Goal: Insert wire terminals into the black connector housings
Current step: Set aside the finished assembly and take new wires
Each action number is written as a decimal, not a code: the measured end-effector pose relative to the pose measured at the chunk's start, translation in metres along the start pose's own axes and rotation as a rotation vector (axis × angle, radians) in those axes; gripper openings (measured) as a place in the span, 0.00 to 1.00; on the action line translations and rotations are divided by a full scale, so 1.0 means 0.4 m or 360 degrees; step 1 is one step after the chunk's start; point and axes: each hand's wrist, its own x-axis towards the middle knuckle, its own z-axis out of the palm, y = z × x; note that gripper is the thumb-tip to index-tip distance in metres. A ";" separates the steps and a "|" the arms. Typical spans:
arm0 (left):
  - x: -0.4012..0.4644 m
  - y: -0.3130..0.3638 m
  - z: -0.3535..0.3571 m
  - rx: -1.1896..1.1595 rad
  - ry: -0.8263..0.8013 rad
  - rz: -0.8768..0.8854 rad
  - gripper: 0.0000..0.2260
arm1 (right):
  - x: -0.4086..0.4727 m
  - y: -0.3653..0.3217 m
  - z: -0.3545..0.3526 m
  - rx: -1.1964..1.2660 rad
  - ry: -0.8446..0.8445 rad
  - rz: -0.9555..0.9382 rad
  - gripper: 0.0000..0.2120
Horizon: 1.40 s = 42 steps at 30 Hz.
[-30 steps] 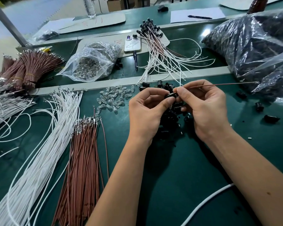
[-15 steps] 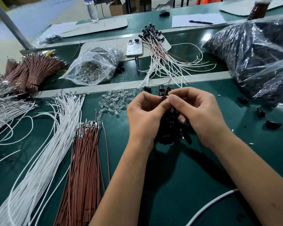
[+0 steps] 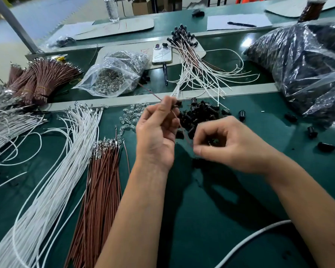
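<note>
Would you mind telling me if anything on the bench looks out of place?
A phone lies among the wired parts, and several black housings sit scattered right of the main pile. Nothing looks damaged.

No text, label, brand or number can be read anywhere on this workbench. A phone [image 3: 161, 54] lying face down at the back of the green table [image 3: 230, 219] carries dark scrawled marks on its pale case, but they cannot be made out as words. Faint red pen strokes cross a grey board [image 3: 116, 29] at the far edge, and a trace of red shows on the board [image 3: 199, 51] under the phone; neither forms legible letters. A white sheet [image 3: 220, 23] with a pen [image 3: 241, 24] on it appears blank at this distance.
</note>
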 end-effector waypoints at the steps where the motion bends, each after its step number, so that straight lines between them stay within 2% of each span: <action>1: 0.001 0.010 -0.006 -0.0053 0.0018 0.0004 0.10 | -0.004 -0.003 -0.007 -0.0024 -0.0184 0.0006 0.07; 3: 0.001 0.015 -0.009 -0.0035 0.0028 0.0010 0.10 | -0.008 -0.002 -0.011 0.0070 -0.0313 0.0027 0.05; 4: -0.002 0.012 -0.006 0.0032 0.0015 0.0009 0.09 | -0.006 0.001 -0.005 0.0185 -0.0241 0.0042 0.06; 6: -0.007 -0.002 0.004 0.0198 -0.0039 -0.0006 0.10 | 0.001 0.009 0.015 0.0426 0.0073 0.0085 0.10; 8: -0.012 -0.017 0.014 0.0298 -0.0085 -0.0020 0.11 | 0.012 0.015 0.031 0.0482 0.0261 0.0080 0.08; 10: -0.016 -0.023 0.019 0.0288 -0.0097 -0.0011 0.11 | 0.008 0.022 0.025 0.0365 0.0068 0.0097 0.08; 13: -0.013 -0.017 0.012 0.0209 -0.0062 0.0024 0.10 | -0.012 0.017 0.002 0.0234 -0.0541 0.0321 0.08; 14: -0.011 -0.014 0.010 0.0227 -0.0048 0.0042 0.11 | -0.014 0.017 0.000 0.0224 -0.0574 0.0356 0.08; 15: -0.010 -0.014 0.008 0.0268 -0.0045 0.0062 0.11 | -0.012 0.019 0.001 0.0248 -0.0497 0.0360 0.09; 18: -0.014 -0.020 0.011 0.0439 -0.0121 0.0124 0.11 | 0.002 0.022 0.010 0.0485 0.0053 0.0284 0.09; 20: -0.020 -0.026 0.015 0.0505 -0.0181 0.0169 0.13 | 0.008 0.023 0.015 0.0550 0.0242 0.0229 0.08; 26: -0.023 -0.032 0.015 0.0578 -0.0339 0.0265 0.14 | 0.007 0.038 0.018 0.0508 0.0310 0.0204 0.06; 31: -0.022 -0.033 0.012 0.0649 -0.0425 0.0315 0.11 | 0.008 0.042 0.016 0.0598 0.0458 0.0144 0.11; 35: -0.022 -0.033 0.011 0.0625 -0.0423 0.0295 0.10 | 0.006 0.043 0.014 0.0619 0.0457 0.0143 0.15; 42: -0.024 -0.026 0.014 0.0533 -0.0360 0.0291 0.12 | 0.009 0.040 0.022 0.0596 0.0471 0.0141 0.11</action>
